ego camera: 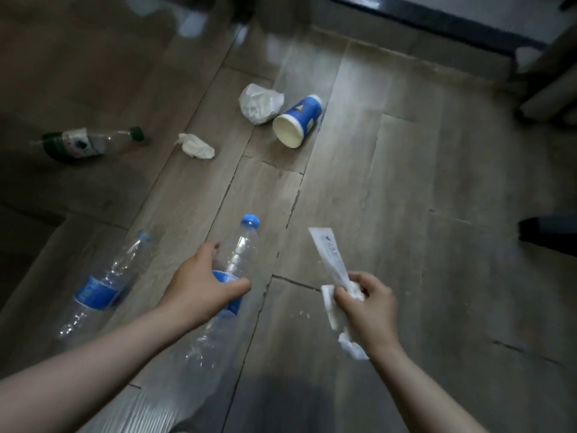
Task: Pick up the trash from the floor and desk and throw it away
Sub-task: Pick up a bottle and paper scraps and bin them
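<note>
In the lower middle of the frame the left hand (199, 285) curls over a clear blue-capped bottle (243, 245), thumb on one side and fingers on the other, gripping it at the blue label. The cap points toward the top of the frame. Whether the bottle is lifted off the floor (406, 182) or is lying on it cannot be told.

At lower right the right hand (365, 304) is closed tightly around a white wrapper (327, 254), which sticks up out of the fist, together with a wad of tissue (331, 310) that hangs below the fingers.

A second bottle (96, 292), clear with a blue label, lies on the floor at lower left, just beside the left forearm. A green-capped bottle (90, 143) lies on its side at upper left. Near it, toward the middle, sits a loose tissue (196, 146). In the upper middle a crumpled white bag (260, 103) touches a blue paper cup (298, 120) tipped on its side, with its open mouth facing the lower left.
</note>
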`<state>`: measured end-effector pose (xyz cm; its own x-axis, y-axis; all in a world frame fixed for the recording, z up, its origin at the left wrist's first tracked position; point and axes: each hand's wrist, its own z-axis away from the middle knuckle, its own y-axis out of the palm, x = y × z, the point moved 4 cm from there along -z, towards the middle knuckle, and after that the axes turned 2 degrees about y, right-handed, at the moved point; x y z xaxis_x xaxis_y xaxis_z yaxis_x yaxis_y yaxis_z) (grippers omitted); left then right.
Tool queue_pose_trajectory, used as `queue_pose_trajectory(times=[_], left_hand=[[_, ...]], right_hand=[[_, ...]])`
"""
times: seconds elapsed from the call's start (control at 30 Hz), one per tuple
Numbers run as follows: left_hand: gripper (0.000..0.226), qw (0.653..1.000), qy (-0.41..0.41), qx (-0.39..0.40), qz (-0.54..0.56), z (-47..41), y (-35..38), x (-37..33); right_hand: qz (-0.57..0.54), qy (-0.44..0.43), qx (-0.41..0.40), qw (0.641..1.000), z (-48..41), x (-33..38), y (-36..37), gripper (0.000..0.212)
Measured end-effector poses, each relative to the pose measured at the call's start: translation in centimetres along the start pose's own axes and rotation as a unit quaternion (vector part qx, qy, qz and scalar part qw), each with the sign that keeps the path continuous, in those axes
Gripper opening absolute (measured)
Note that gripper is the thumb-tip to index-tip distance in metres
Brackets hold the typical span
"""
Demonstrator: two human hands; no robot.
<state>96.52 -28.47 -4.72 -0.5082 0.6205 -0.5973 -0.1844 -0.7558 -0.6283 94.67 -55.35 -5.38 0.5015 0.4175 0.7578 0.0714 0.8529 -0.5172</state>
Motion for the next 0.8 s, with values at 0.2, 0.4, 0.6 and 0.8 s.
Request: queue_pose_trajectory(times=[0.2,0.4,0.6,0.8], left_hand=[[0.087,0.999,0.012,0.035,0.019,7.5,-5.3,-13.1],[0.081,0.994,0.09,0.057,0.015,18.5,-12.4,-30.5],[0.079,0.975,0.182,0.121,0.043,31.2,-19.9,-47.4],[0.062,0.938,0.267,0.205,0.081,44.4,-24.5,-57.5]], right_hand=[[-0.066,0.055,-0.056,0.995,5.8,9.9,-11.2,0.015],[-0.128,0.067,-0.101,0.984,14.5,23.4,-25.7,0.015],[-0.165,0.051,-0.186,0.967,24.4,35.9,-42.3,0.012],[-0.2,0.027,-0.327,0.923,37.5,43.0,-53.8,0.014]])
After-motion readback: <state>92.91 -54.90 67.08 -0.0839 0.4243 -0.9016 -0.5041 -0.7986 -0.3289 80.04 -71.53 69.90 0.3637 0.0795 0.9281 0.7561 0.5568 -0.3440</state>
